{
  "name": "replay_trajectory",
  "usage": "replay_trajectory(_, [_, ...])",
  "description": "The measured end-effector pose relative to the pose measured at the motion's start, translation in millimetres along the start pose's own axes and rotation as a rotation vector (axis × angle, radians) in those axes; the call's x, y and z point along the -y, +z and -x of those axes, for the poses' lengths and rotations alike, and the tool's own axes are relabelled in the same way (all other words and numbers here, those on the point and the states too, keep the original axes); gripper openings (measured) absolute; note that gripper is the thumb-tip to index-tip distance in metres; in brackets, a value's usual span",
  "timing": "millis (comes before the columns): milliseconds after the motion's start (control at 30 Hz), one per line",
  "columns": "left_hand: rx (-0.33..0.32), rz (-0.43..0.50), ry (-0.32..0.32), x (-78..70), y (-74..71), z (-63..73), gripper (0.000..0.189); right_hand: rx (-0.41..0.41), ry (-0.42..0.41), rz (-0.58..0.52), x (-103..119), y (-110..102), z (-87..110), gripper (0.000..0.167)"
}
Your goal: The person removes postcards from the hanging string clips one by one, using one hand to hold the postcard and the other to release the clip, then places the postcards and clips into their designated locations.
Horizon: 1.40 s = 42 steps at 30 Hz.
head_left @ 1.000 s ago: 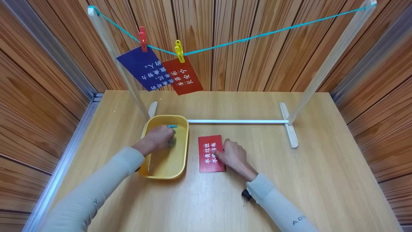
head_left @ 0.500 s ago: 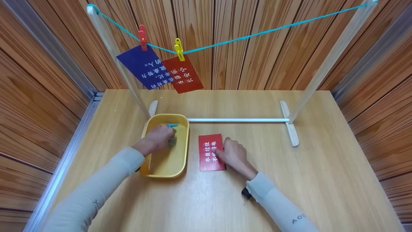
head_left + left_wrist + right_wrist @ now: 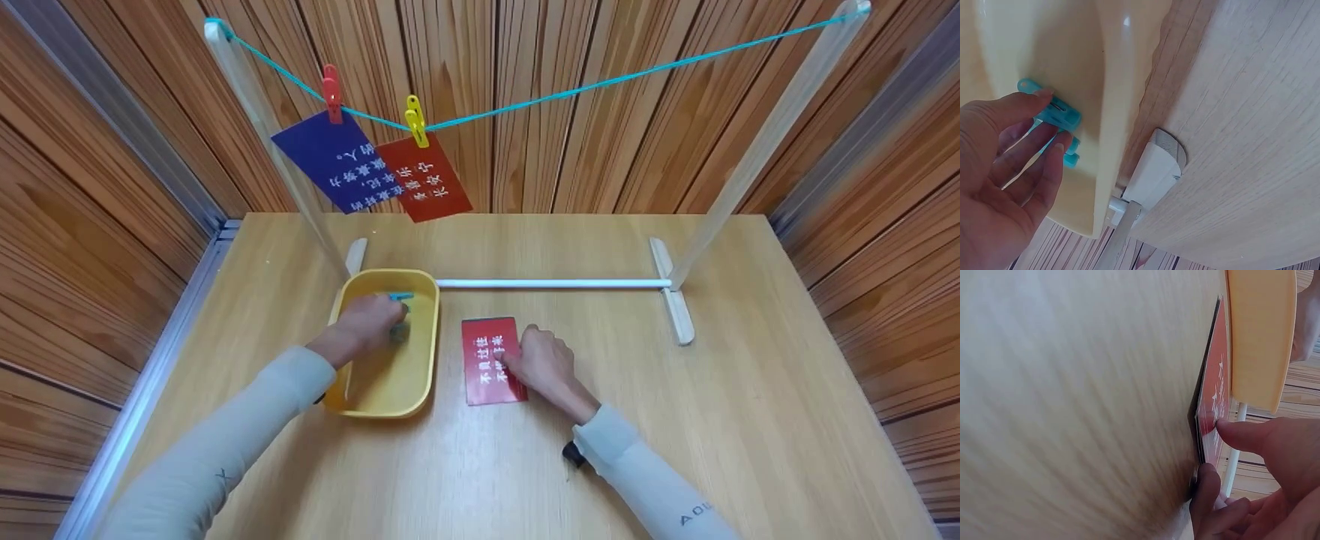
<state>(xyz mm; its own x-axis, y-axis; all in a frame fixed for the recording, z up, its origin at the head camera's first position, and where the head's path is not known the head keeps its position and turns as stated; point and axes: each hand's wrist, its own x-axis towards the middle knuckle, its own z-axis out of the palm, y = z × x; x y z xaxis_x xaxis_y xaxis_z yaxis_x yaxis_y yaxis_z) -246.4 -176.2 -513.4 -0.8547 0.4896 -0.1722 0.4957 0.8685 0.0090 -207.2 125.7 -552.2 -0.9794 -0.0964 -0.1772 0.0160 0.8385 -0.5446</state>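
Note:
Inside the yellow plastic basin (image 3: 397, 386), my left hand (image 3: 364, 326) pinches a teal clothespin (image 3: 1060, 117) between thumb and fingers. More teal clothespin ends (image 3: 1071, 160) show just beneath it in the left wrist view. On the table, my right hand (image 3: 549, 364) grips the right edge of a red card (image 3: 481, 364) with white lettering. Its thumb (image 3: 1238, 433) lies on the printed face, and curled fingers are at the edge. The right wrist view shows layered edges, with a dark one under the red card; how many cards lie there I cannot tell.
Across the back, a teal cord (image 3: 600, 88) hangs between two pale posts. A red clothespin (image 3: 332, 94) holds a blue card (image 3: 337, 161) on it; a yellow clothespin (image 3: 416, 120) holds another red card (image 3: 435, 187). A white bar (image 3: 555, 283) joins the stand's feet.
The red card under my right hand has shifted slightly, and a dark edge now shows along its far side. My left hand stays in the basin with the clothespin.

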Motion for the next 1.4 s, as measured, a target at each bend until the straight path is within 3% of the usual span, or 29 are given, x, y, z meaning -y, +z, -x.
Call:
replay_trajectory(100, [-0.023, -0.027, 0.017, -0.4, 0.0, -1.8, 0.016, -0.013, -0.012, -0.002, -1, 0, -0.3, 0.035])
replay_trajectory(300, [0.011, -0.046, 0.002, 0.7, -0.9, -2.9, 0.016, 0.007, 0.009, -0.036, -2, 1, -1.9, 0.039])
replay_trajectory(600, [0.027, -0.008, -0.047, 5.4, -5.6, 2.9, 0.024, 0.003, 0.019, -0.03, 0, -1, -2.5, 0.039])
replay_trajectory(867, [0.015, 0.008, -0.032, 7.1, -10.3, 8.5, 0.028, 0.017, 0.033, -0.073, -1, -1, -0.5, 0.036])
replay_trajectory(967, [0.005, 0.015, -0.021, 7.0, -12.1, 10.6, 0.037, 0.013, 0.021, -0.064, -2, -1, -0.1, 0.035])
replay_trajectory(1100, [-0.011, 0.05, -0.009, 6.7, -15.2, 13.4, 0.048, 0.014, 0.026, -0.055, -2, -1, 0.4, 0.037])
replay_trajectory(1400, [-0.022, 0.243, -0.047, 7.1, -28.5, 23.0, 0.044, -0.005, 0.022, -0.06, -1, -10, 2.0, 0.041])
